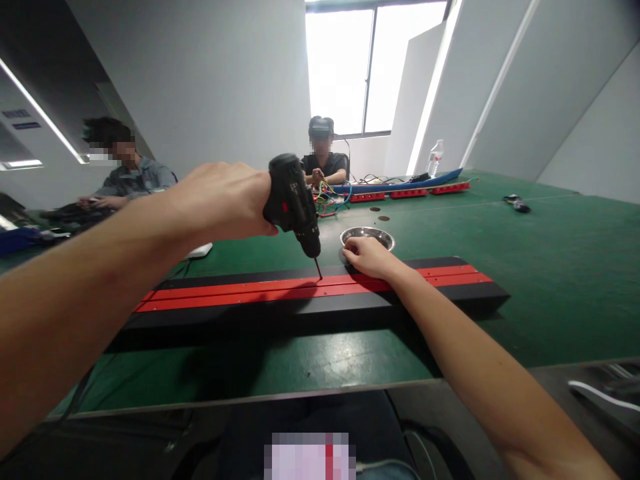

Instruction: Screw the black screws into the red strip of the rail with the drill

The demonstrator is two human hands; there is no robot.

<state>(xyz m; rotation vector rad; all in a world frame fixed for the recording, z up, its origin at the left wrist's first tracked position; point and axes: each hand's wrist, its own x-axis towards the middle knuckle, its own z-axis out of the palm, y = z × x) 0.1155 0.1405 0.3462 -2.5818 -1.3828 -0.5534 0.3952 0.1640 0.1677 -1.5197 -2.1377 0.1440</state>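
Observation:
My left hand (235,200) is wrapped round the grip of a black cordless drill (296,197), which tilts downward. Its long thin bit (318,269) reaches the red strip (270,291) along the top of a long black bar (450,294). Whether the tip sits in a screw is too small to tell. At the near rim of a round metal bowl (367,231), my right hand (367,257) has its fingers curled together, over the bar's far edge. What those fingers hold, if anything, is hidden, as are the bowl's contents.
The bar lies across a green table (550,267). Beyond it are coloured wires (330,200), red strips (410,193), a blue strip (395,187) and a plastic bottle (436,159). A small dark object (517,203) lies right. Two people sit at the far side and left.

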